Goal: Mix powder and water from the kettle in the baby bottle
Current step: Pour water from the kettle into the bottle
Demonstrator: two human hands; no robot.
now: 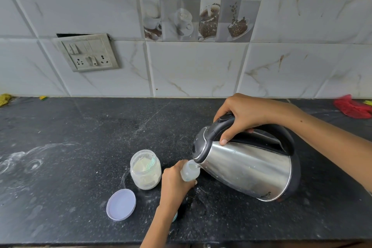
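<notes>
Head view gives me a black stone counter [80, 127] set against a wall of pale marbled tiles, with both hands at work near its front edge. I see my right hand [241, 119] clenched around the black handle of the steel kettle [247, 169], thumb pressed down on the side of the handle, and the kettle is tipped over to the left so its spout sits right at the mouth of the baby bottle [190, 171]. My left hand [175, 181] is wrapped around the baby bottle from the left side, fingers curling under its base, holding it upright on or just above the counter; I cannot tell whether the base touches. Pale milky liquid shows inside the bottle. Just left of that hand stands an open glass jar [145, 169] with cream-coloured powder inside and a light green scoop leaning in it. Its lilac lid [121, 205] lies flat on the counter, in front of the jar and slightly left. White powder smears mark the counter at the far left. A switch panel [87, 52] is fixed to the wall, and a red bag [352, 106] lies at the far right edge.
</notes>
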